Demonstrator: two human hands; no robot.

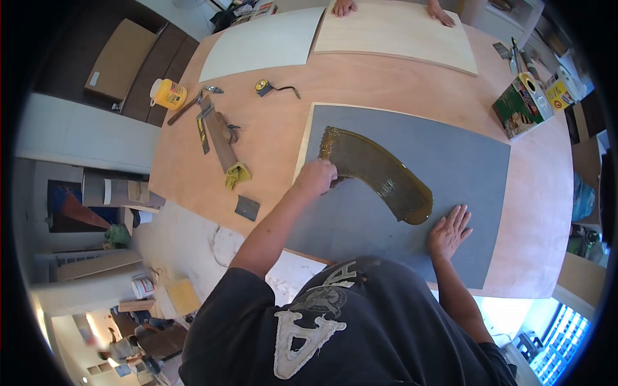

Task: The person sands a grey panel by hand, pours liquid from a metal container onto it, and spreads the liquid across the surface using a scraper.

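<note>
A grey sheet point(386, 257) lies on a pale board on the table, with a curved band of brown glue point(380, 170) spread over it. At the band's left end, my left hand point(315, 177) is closed round a spreader, mostly hidden under the fingers. Ridged glue shows just beyond that hand. My right hand point(450, 231) rests flat on the sheet's right part, fingers apart and holding nothing, a little to the right of the glue.
On the table point(174, 167) are a yellow jar point(168, 94), a tape measure point(262, 87), a saw point(203, 132), a dark scrap point(247, 208) and a green can point(523, 106). A co-worker's hands point(441, 14) rest on a wooden board point(393, 32) beside a white panel point(264, 42).
</note>
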